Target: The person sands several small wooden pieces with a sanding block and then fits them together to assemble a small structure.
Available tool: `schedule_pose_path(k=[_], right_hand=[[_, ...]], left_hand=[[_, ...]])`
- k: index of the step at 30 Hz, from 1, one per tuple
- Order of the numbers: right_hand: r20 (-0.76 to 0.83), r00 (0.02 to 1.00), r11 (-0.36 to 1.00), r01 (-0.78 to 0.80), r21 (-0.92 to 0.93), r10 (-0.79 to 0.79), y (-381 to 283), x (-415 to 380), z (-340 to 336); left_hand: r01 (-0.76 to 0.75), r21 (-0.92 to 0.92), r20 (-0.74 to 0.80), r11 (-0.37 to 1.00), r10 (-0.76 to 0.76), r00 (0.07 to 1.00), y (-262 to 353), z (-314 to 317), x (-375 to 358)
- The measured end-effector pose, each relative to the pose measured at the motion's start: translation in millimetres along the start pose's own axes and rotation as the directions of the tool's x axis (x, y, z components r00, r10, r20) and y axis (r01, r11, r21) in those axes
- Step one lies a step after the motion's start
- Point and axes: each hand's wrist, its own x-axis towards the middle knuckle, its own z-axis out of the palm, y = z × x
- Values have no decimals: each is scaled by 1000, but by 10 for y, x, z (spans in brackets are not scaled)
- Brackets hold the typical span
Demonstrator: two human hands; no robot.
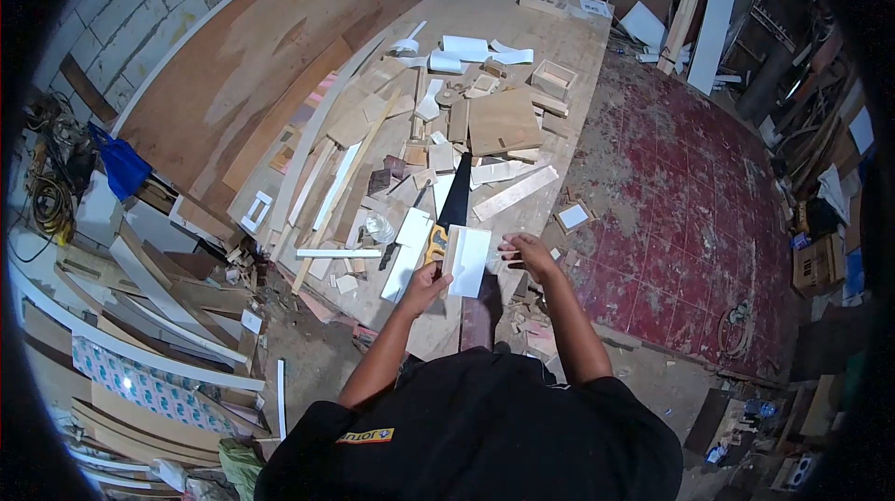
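Note:
My left hand (424, 288) grips the lower left edge of a small white panel (469, 263) with a wooden strip along its left side. To the right of the panel my right hand (530, 257) is raised, its fingers apart and holding nothing visible. Just beyond the panel lies a handsaw with a black blade (456, 193) and a yellow handle (435, 242), partly hidden by the panel. A white board (407, 254) rests left of the saw handle.
Wood offcuts and a square plywood piece (503, 121) cover the middle of the workbench (466, 2). An open wooden box (555, 79) sits near its right edge. Long boards lean at the left, and a red tiled floor (671, 221) is at the right.

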Motion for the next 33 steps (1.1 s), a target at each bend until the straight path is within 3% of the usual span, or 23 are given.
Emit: schedule_pose_path(k=[6, 8, 16, 18, 23, 25, 28, 29, 31, 33], right_hand=[[25, 998, 996, -58, 62, 56, 219, -122, -23], [28, 999, 986, -48, 160, 44, 276, -122, -69], [-11, 999, 990, -42, 135, 43, 204, -161, -158], [-22, 999, 991, -42, 128, 46, 170, -158, -142], [134, 986, 995, 97, 21, -99, 46, -197, 90], [193, 975, 993, 112, 29, -115, 2, -249, 291], [269, 953, 989, 127, 76, -143, -22, -262, 565], [263, 947, 982, 191, -1, -184, -6, -233, 615], [253, 940, 965, 251, -68, -227, -40, -228, 683], [255, 936, 956, 277, -99, -244, -69, -228, 698]], left_hand=[[-52, 115, -37, 992, 57, 998, 198, 103, -10], [-60, 140, -51, 988, 68, 996, 227, 127, 12], [-32, 265, -67, 964, 52, 996, 304, 120, 31], [-48, 222, -80, 974, 67, 995, 266, 113, 34], [-69, 101, -80, 992, 77, 994, 25, 30, 91], [-10, -52, -79, 999, 6, 997, 191, 99, 42], [1, -48, -24, 999, -2, 1000, 191, 136, 44], [-1, -48, -30, 999, -1, 1000, 176, 121, 38], [19, 104, -90, 994, -10, 996, 153, 83, 32], [11, 115, -148, 993, 6, 989, 144, 71, 8]])
